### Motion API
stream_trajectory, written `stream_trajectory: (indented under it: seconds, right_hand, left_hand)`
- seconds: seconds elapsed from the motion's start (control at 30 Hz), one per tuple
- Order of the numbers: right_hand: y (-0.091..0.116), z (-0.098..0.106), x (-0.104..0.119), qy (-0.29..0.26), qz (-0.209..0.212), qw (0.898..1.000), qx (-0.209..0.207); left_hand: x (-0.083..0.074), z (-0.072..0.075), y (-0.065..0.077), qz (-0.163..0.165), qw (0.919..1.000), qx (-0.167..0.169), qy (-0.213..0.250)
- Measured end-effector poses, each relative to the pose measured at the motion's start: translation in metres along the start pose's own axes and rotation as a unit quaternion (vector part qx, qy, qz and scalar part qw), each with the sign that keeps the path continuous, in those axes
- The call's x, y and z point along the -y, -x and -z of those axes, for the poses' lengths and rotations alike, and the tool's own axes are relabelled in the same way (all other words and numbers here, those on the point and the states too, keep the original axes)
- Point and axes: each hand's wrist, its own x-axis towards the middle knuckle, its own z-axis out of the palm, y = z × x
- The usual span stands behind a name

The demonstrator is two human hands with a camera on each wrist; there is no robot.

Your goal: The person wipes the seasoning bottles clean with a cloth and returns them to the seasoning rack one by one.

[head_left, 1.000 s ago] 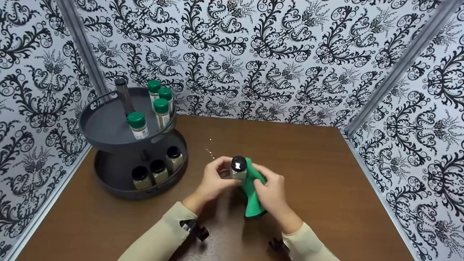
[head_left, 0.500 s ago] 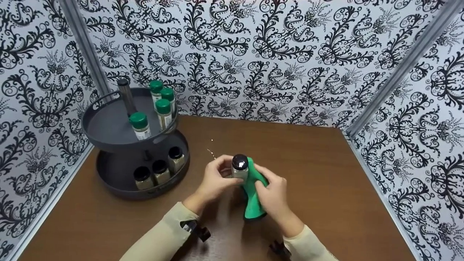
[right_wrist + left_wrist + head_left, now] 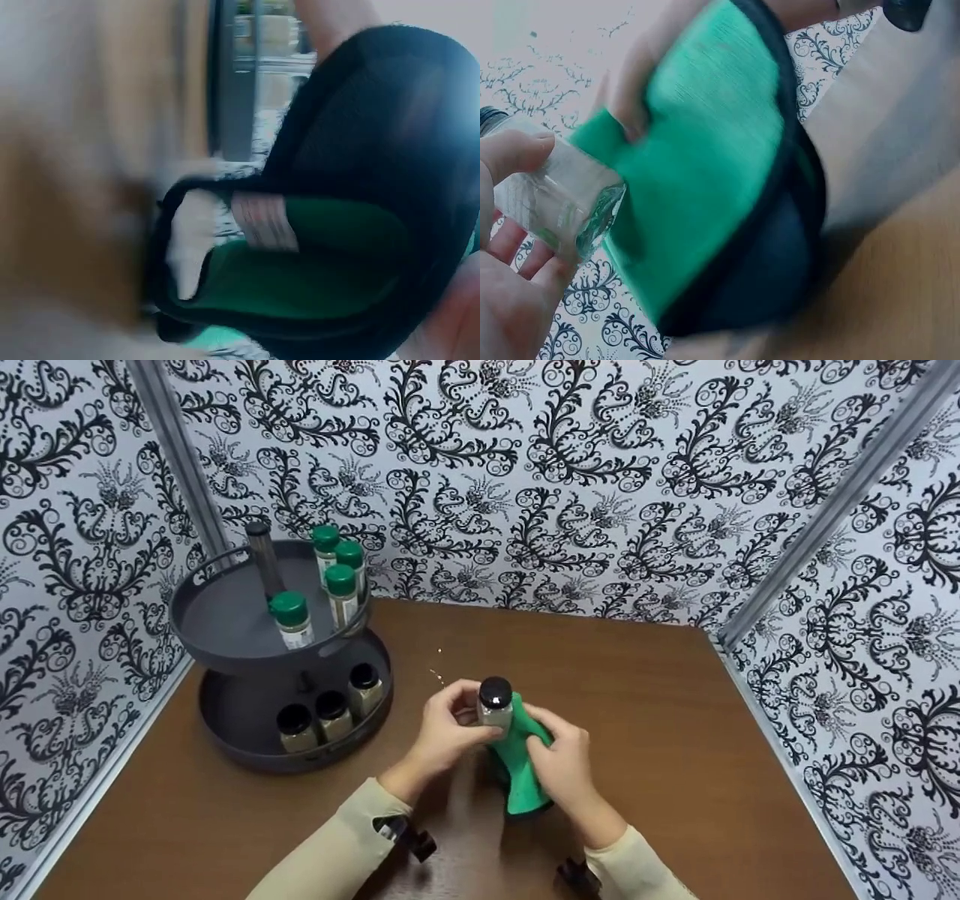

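In the middle of the head view, my left hand (image 3: 441, 733) grips a clear glass spice jar (image 3: 493, 718) with a black lid, thumb on the near side. My right hand (image 3: 564, 751) pinches a green cloth (image 3: 523, 769) with dark edging, which lies along the jar's right side and hangs below it. The left wrist view shows the jar (image 3: 562, 193) tilted, its base facing the cloth (image 3: 705, 165). Seen from the right wrist, the cloth's dark edging and underside (image 3: 367, 127) fill much of the picture, a pale tag (image 3: 265, 220) on it.
A grey two-tier round rack (image 3: 225, 649) stands at the left. Several green-capped jars (image 3: 291, 619) and a dark post (image 3: 264, 561) are on its upper tier; black-capped jars (image 3: 334, 718) sit below. Small light crumbs (image 3: 437, 675) dot the brown table (image 3: 645, 697). Patterned walls surround it.
The cloth's top edge has slipped slightly lower beside the jar, and the jar's lid has turned a little. Both hands keep their holds in nearly the same place.
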Motion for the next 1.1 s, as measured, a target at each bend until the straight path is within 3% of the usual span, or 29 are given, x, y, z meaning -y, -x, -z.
stream_trajectory:
  seconds: [0.17,0.33,0.4,0.6,0.7,0.93,1.1]
  right_hand:
    - [0.0,0.002,0.002,-0.018,0.065,0.997,-0.036]
    - [-0.002,-0.009,-0.011,0.03,0.042,0.999,0.016]
    - [-0.002,-0.008,-0.011,0.039,0.035,0.998,0.018]
    - [0.0,0.004,0.001,-0.011,0.098,0.994,-0.048]
    - [0.0,0.004,-0.001,-0.004,0.115,0.992,-0.048]
    - [-0.01,0.009,-0.018,0.036,0.055,0.997,0.045]
    - [-0.024,0.025,-0.025,-0.007,-0.017,1.0,-0.004]
  left_hand:
    - [-0.001,-0.004,0.001,0.002,1.0,0.008,0.0]
    - [-0.007,0.001,0.0,-0.02,0.9995,-0.013,-0.023]
    - [-0.007,0.001,0.0,-0.021,0.9993,-0.013,-0.028]
    - [-0.004,-0.004,0.002,-0.009,0.9999,-0.001,-0.014]
    - [-0.005,-0.005,0.003,-0.01,0.9999,0.0,-0.005]
    - [-0.007,0.001,0.003,-0.029,0.9995,0.006,-0.011]
    - [0.019,0.009,-0.002,-0.011,0.9989,-0.004,-0.045]
